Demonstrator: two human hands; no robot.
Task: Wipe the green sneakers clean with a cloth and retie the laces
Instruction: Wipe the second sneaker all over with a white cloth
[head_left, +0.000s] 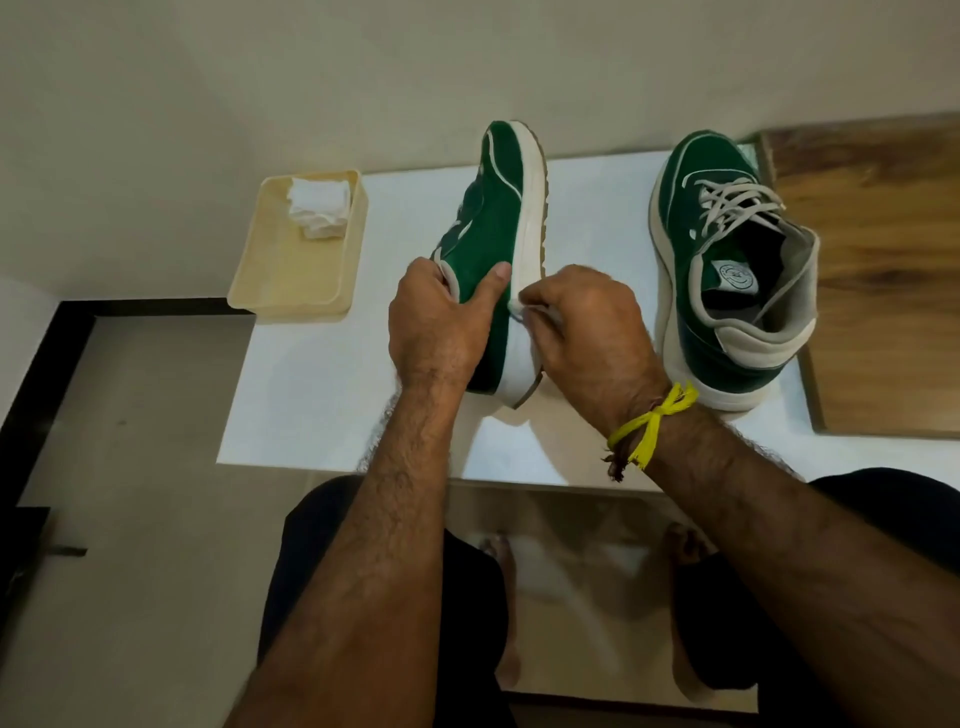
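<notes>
White cloth (522, 307) barely shows under our right hand (587, 332), which pinches it against the sole of the tipped sneaker (496, 228); our left hand (441, 322) grips that shoe's heel, hiding its collar. Second sneaker (727, 260) stands beside it near the table (311, 389) edge. Tray (296, 249) overhangs the left edge.

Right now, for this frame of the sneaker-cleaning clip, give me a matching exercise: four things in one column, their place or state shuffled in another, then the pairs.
Things:
1. tilted green sneaker
2. second green sneaker
3. folded white cloths
4. white wiping cloth

States:
A. lying in the cream tray
B. standing upright on the white table, laces crossed
C. pinched by the right hand against a white sole
D. held on its side by the left hand

Pairs: 1-D, 2-B, 3-A, 4-C
</notes>
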